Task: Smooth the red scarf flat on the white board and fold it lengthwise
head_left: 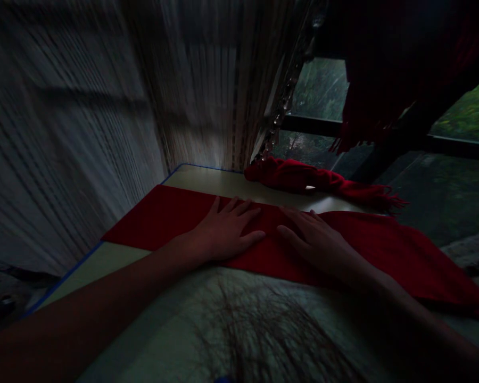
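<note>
Your left hand [228,233] and right hand [314,234] lie flat and spread on red cloth [167,213].
Beyond the cloth, a fringed scarf [291,174] rests on the worktop [207,176].

The long, flat red cloth [179,213] is plain deep red, without pattern. The bunched crimson fabric scarf [291,175] has red fringe. A hanging, fringed dark-red textile [367,114] shades almost to black above. The smooth, pale greenish-cream tabletop [207,174] is plain, with a thin bright-blue edge strip [63,279]. The greyish-white stringy curtain [80,138] bears dark streaks, browner toward the right. The straight-barred window frame [313,125] is black; the leafy foliage [467,117] outside is green.
</note>
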`<state>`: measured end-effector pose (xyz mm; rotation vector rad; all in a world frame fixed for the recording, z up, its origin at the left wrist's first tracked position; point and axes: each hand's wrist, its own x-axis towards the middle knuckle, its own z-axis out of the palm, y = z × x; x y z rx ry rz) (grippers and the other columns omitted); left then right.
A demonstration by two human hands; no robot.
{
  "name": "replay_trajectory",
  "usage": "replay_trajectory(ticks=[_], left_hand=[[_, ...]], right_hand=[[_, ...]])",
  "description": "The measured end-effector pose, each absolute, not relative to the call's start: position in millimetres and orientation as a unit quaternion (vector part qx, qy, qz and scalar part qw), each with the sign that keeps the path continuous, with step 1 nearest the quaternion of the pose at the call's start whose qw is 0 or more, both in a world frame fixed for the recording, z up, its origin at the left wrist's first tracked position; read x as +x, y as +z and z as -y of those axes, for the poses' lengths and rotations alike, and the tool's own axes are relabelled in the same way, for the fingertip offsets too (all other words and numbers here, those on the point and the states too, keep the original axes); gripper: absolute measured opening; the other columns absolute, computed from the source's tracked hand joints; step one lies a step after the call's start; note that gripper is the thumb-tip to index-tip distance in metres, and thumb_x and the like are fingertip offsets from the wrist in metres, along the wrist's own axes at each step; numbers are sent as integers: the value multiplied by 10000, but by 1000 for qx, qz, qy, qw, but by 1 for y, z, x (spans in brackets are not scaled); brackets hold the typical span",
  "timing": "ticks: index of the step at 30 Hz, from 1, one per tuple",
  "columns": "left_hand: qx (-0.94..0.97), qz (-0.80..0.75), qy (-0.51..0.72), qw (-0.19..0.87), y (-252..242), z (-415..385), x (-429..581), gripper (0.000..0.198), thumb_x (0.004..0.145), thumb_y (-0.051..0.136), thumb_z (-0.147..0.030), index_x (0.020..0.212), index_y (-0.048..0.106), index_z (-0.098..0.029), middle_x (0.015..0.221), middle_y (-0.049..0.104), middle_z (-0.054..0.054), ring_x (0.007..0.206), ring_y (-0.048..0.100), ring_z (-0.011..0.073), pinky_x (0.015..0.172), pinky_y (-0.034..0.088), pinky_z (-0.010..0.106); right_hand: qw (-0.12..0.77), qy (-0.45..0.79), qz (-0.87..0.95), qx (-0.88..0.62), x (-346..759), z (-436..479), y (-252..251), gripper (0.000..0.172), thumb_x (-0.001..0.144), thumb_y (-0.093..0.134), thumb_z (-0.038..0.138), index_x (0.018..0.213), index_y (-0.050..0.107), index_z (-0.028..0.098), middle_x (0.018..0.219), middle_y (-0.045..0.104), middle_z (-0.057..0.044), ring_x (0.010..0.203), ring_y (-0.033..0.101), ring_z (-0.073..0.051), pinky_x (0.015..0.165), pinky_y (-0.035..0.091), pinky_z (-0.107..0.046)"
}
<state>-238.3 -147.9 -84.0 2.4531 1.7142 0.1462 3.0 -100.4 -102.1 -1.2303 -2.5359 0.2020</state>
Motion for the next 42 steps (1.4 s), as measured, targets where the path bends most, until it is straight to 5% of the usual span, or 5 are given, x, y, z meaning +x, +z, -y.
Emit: replay_trajectory(ticks=[8,18,42], left_hand=[[819,-567,53,68,-86,147,-240,739,1049,276,-704,1660,287,-287,1746,207,54,1612,167,332,1283,84,635],[816,-570,34,83,-86,147,-238,791,1045,216,-714,1688,181,-253,1754,134,45,1628,45,330,1285,26,649],[811,-579,38,76,-87,146,-237,863,1004,249,-790,1682,205,-258,1753,146,42,1622,107,339,1278,53,669]], right_hand=[[162,65,892,-417,4,100,-107,675,1057,341,588,1598,429,193,1684,389,-142,1587,284,-299,1292,233,-604],[119,75,900,-412,1,104,-102,767,1040,304,665,1630,366,179,1718,296,-121,1610,198,-284,1306,168,-594],[107,63,901,-415,3,101,-109,730,1035,318,659,1601,428,212,1690,386,-102,1590,285,-290,1296,238,-576]])
